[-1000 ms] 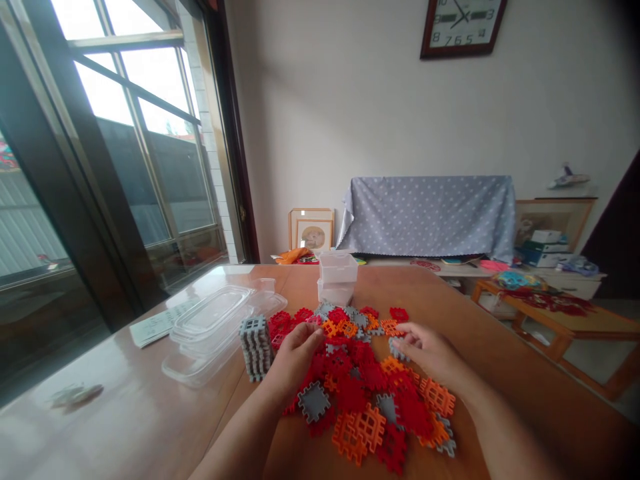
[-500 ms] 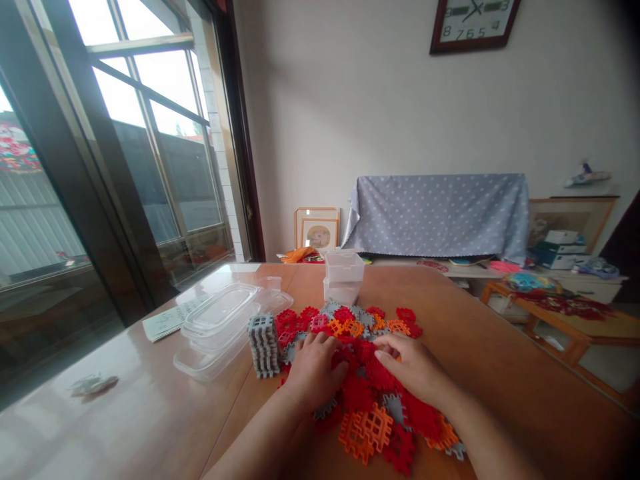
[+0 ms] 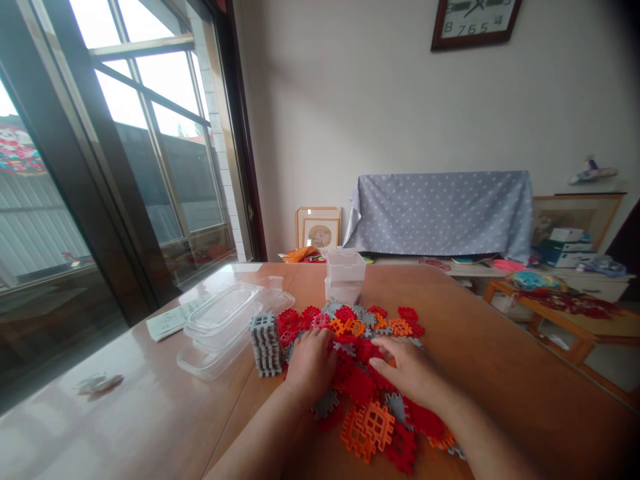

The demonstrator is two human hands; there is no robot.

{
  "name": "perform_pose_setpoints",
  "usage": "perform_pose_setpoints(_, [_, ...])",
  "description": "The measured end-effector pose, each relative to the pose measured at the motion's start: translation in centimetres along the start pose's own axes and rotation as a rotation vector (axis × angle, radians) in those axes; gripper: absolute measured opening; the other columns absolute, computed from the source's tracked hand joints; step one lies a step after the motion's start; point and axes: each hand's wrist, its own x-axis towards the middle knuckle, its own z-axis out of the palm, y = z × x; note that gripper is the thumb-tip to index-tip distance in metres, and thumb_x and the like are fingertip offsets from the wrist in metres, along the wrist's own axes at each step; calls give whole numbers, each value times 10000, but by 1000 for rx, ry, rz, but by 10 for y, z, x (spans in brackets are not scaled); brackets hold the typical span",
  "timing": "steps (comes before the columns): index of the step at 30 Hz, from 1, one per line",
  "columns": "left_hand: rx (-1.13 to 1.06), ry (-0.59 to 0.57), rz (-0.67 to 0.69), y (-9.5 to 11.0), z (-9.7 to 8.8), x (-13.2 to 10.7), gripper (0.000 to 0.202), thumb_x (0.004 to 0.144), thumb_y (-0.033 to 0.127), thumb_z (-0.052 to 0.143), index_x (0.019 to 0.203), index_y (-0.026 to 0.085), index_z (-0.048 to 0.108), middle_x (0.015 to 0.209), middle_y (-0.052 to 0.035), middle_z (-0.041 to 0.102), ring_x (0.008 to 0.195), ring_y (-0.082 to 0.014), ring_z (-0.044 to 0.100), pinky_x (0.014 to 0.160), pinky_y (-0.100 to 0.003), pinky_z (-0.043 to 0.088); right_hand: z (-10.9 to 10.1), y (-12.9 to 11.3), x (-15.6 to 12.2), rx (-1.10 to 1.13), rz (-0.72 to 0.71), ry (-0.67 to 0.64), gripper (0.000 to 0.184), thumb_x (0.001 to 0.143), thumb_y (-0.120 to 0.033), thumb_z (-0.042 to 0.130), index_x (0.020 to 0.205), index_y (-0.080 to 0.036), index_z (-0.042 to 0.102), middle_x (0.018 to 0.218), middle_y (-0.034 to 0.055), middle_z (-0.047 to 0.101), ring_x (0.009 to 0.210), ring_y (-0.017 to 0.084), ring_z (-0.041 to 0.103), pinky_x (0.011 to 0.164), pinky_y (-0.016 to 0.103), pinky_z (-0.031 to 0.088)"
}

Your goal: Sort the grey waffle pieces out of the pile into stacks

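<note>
Grey plastic squares with toothed edges form an upright stack (image 3: 266,345) on the brown counter (image 3: 475,320), its long axis vertical, just to the left of the left hand (image 3: 315,367); that hand is clearly the nearer one, with the right hand (image 3: 413,370) well apart across the loose pieces. The relation that matters most seems to be this sideways order: stack, left hand, red pieces (image 3: 357,385), right hand. The red pieces lie flat or tilted over one another in the gap between the hands, to the right of the left grip and to the left of the right grip. The left hand's fingers curl down over the pile's left part, their tips hidden, so whether that grip is closed on a piece I cannot tell. On the right hand, thumb and forefinger point leftward with a gap between them and red showing beside it; whether an edge is pinched there I cannot tell either. Orange pieces (image 3: 357,440) overlap on the side nearer the person, below both hands' fingertips. Clear plastic containers (image 3: 220,317) sit beyond the stack to the left, and a clear box (image 3: 345,270) stands behind the pile.
</note>
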Motion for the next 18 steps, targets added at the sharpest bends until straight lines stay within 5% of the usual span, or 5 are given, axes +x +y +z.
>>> perform_pose_setpoints(10, [-72,-28,23,8,0,-6,171,866,401,632,943,249,644,993,-90,726,1038,-333,604,910,-423,354,1,-11,-5,3,-26,-130,515,878,-375,648,1389,-318,620,1282,85,709,1163,294,640,1016,440,478])
perform_pose_setpoints(18, [-580,-10,-16,-5,19,1,406,789,225,680,1192,229,629,1095,-87,707,1034,-275,625,897,-369,436,7,-29,-6,15,-66,-156,508,866,-312,660,1373,-303,632,1212,91,707,1129,288,640,995,434,495])
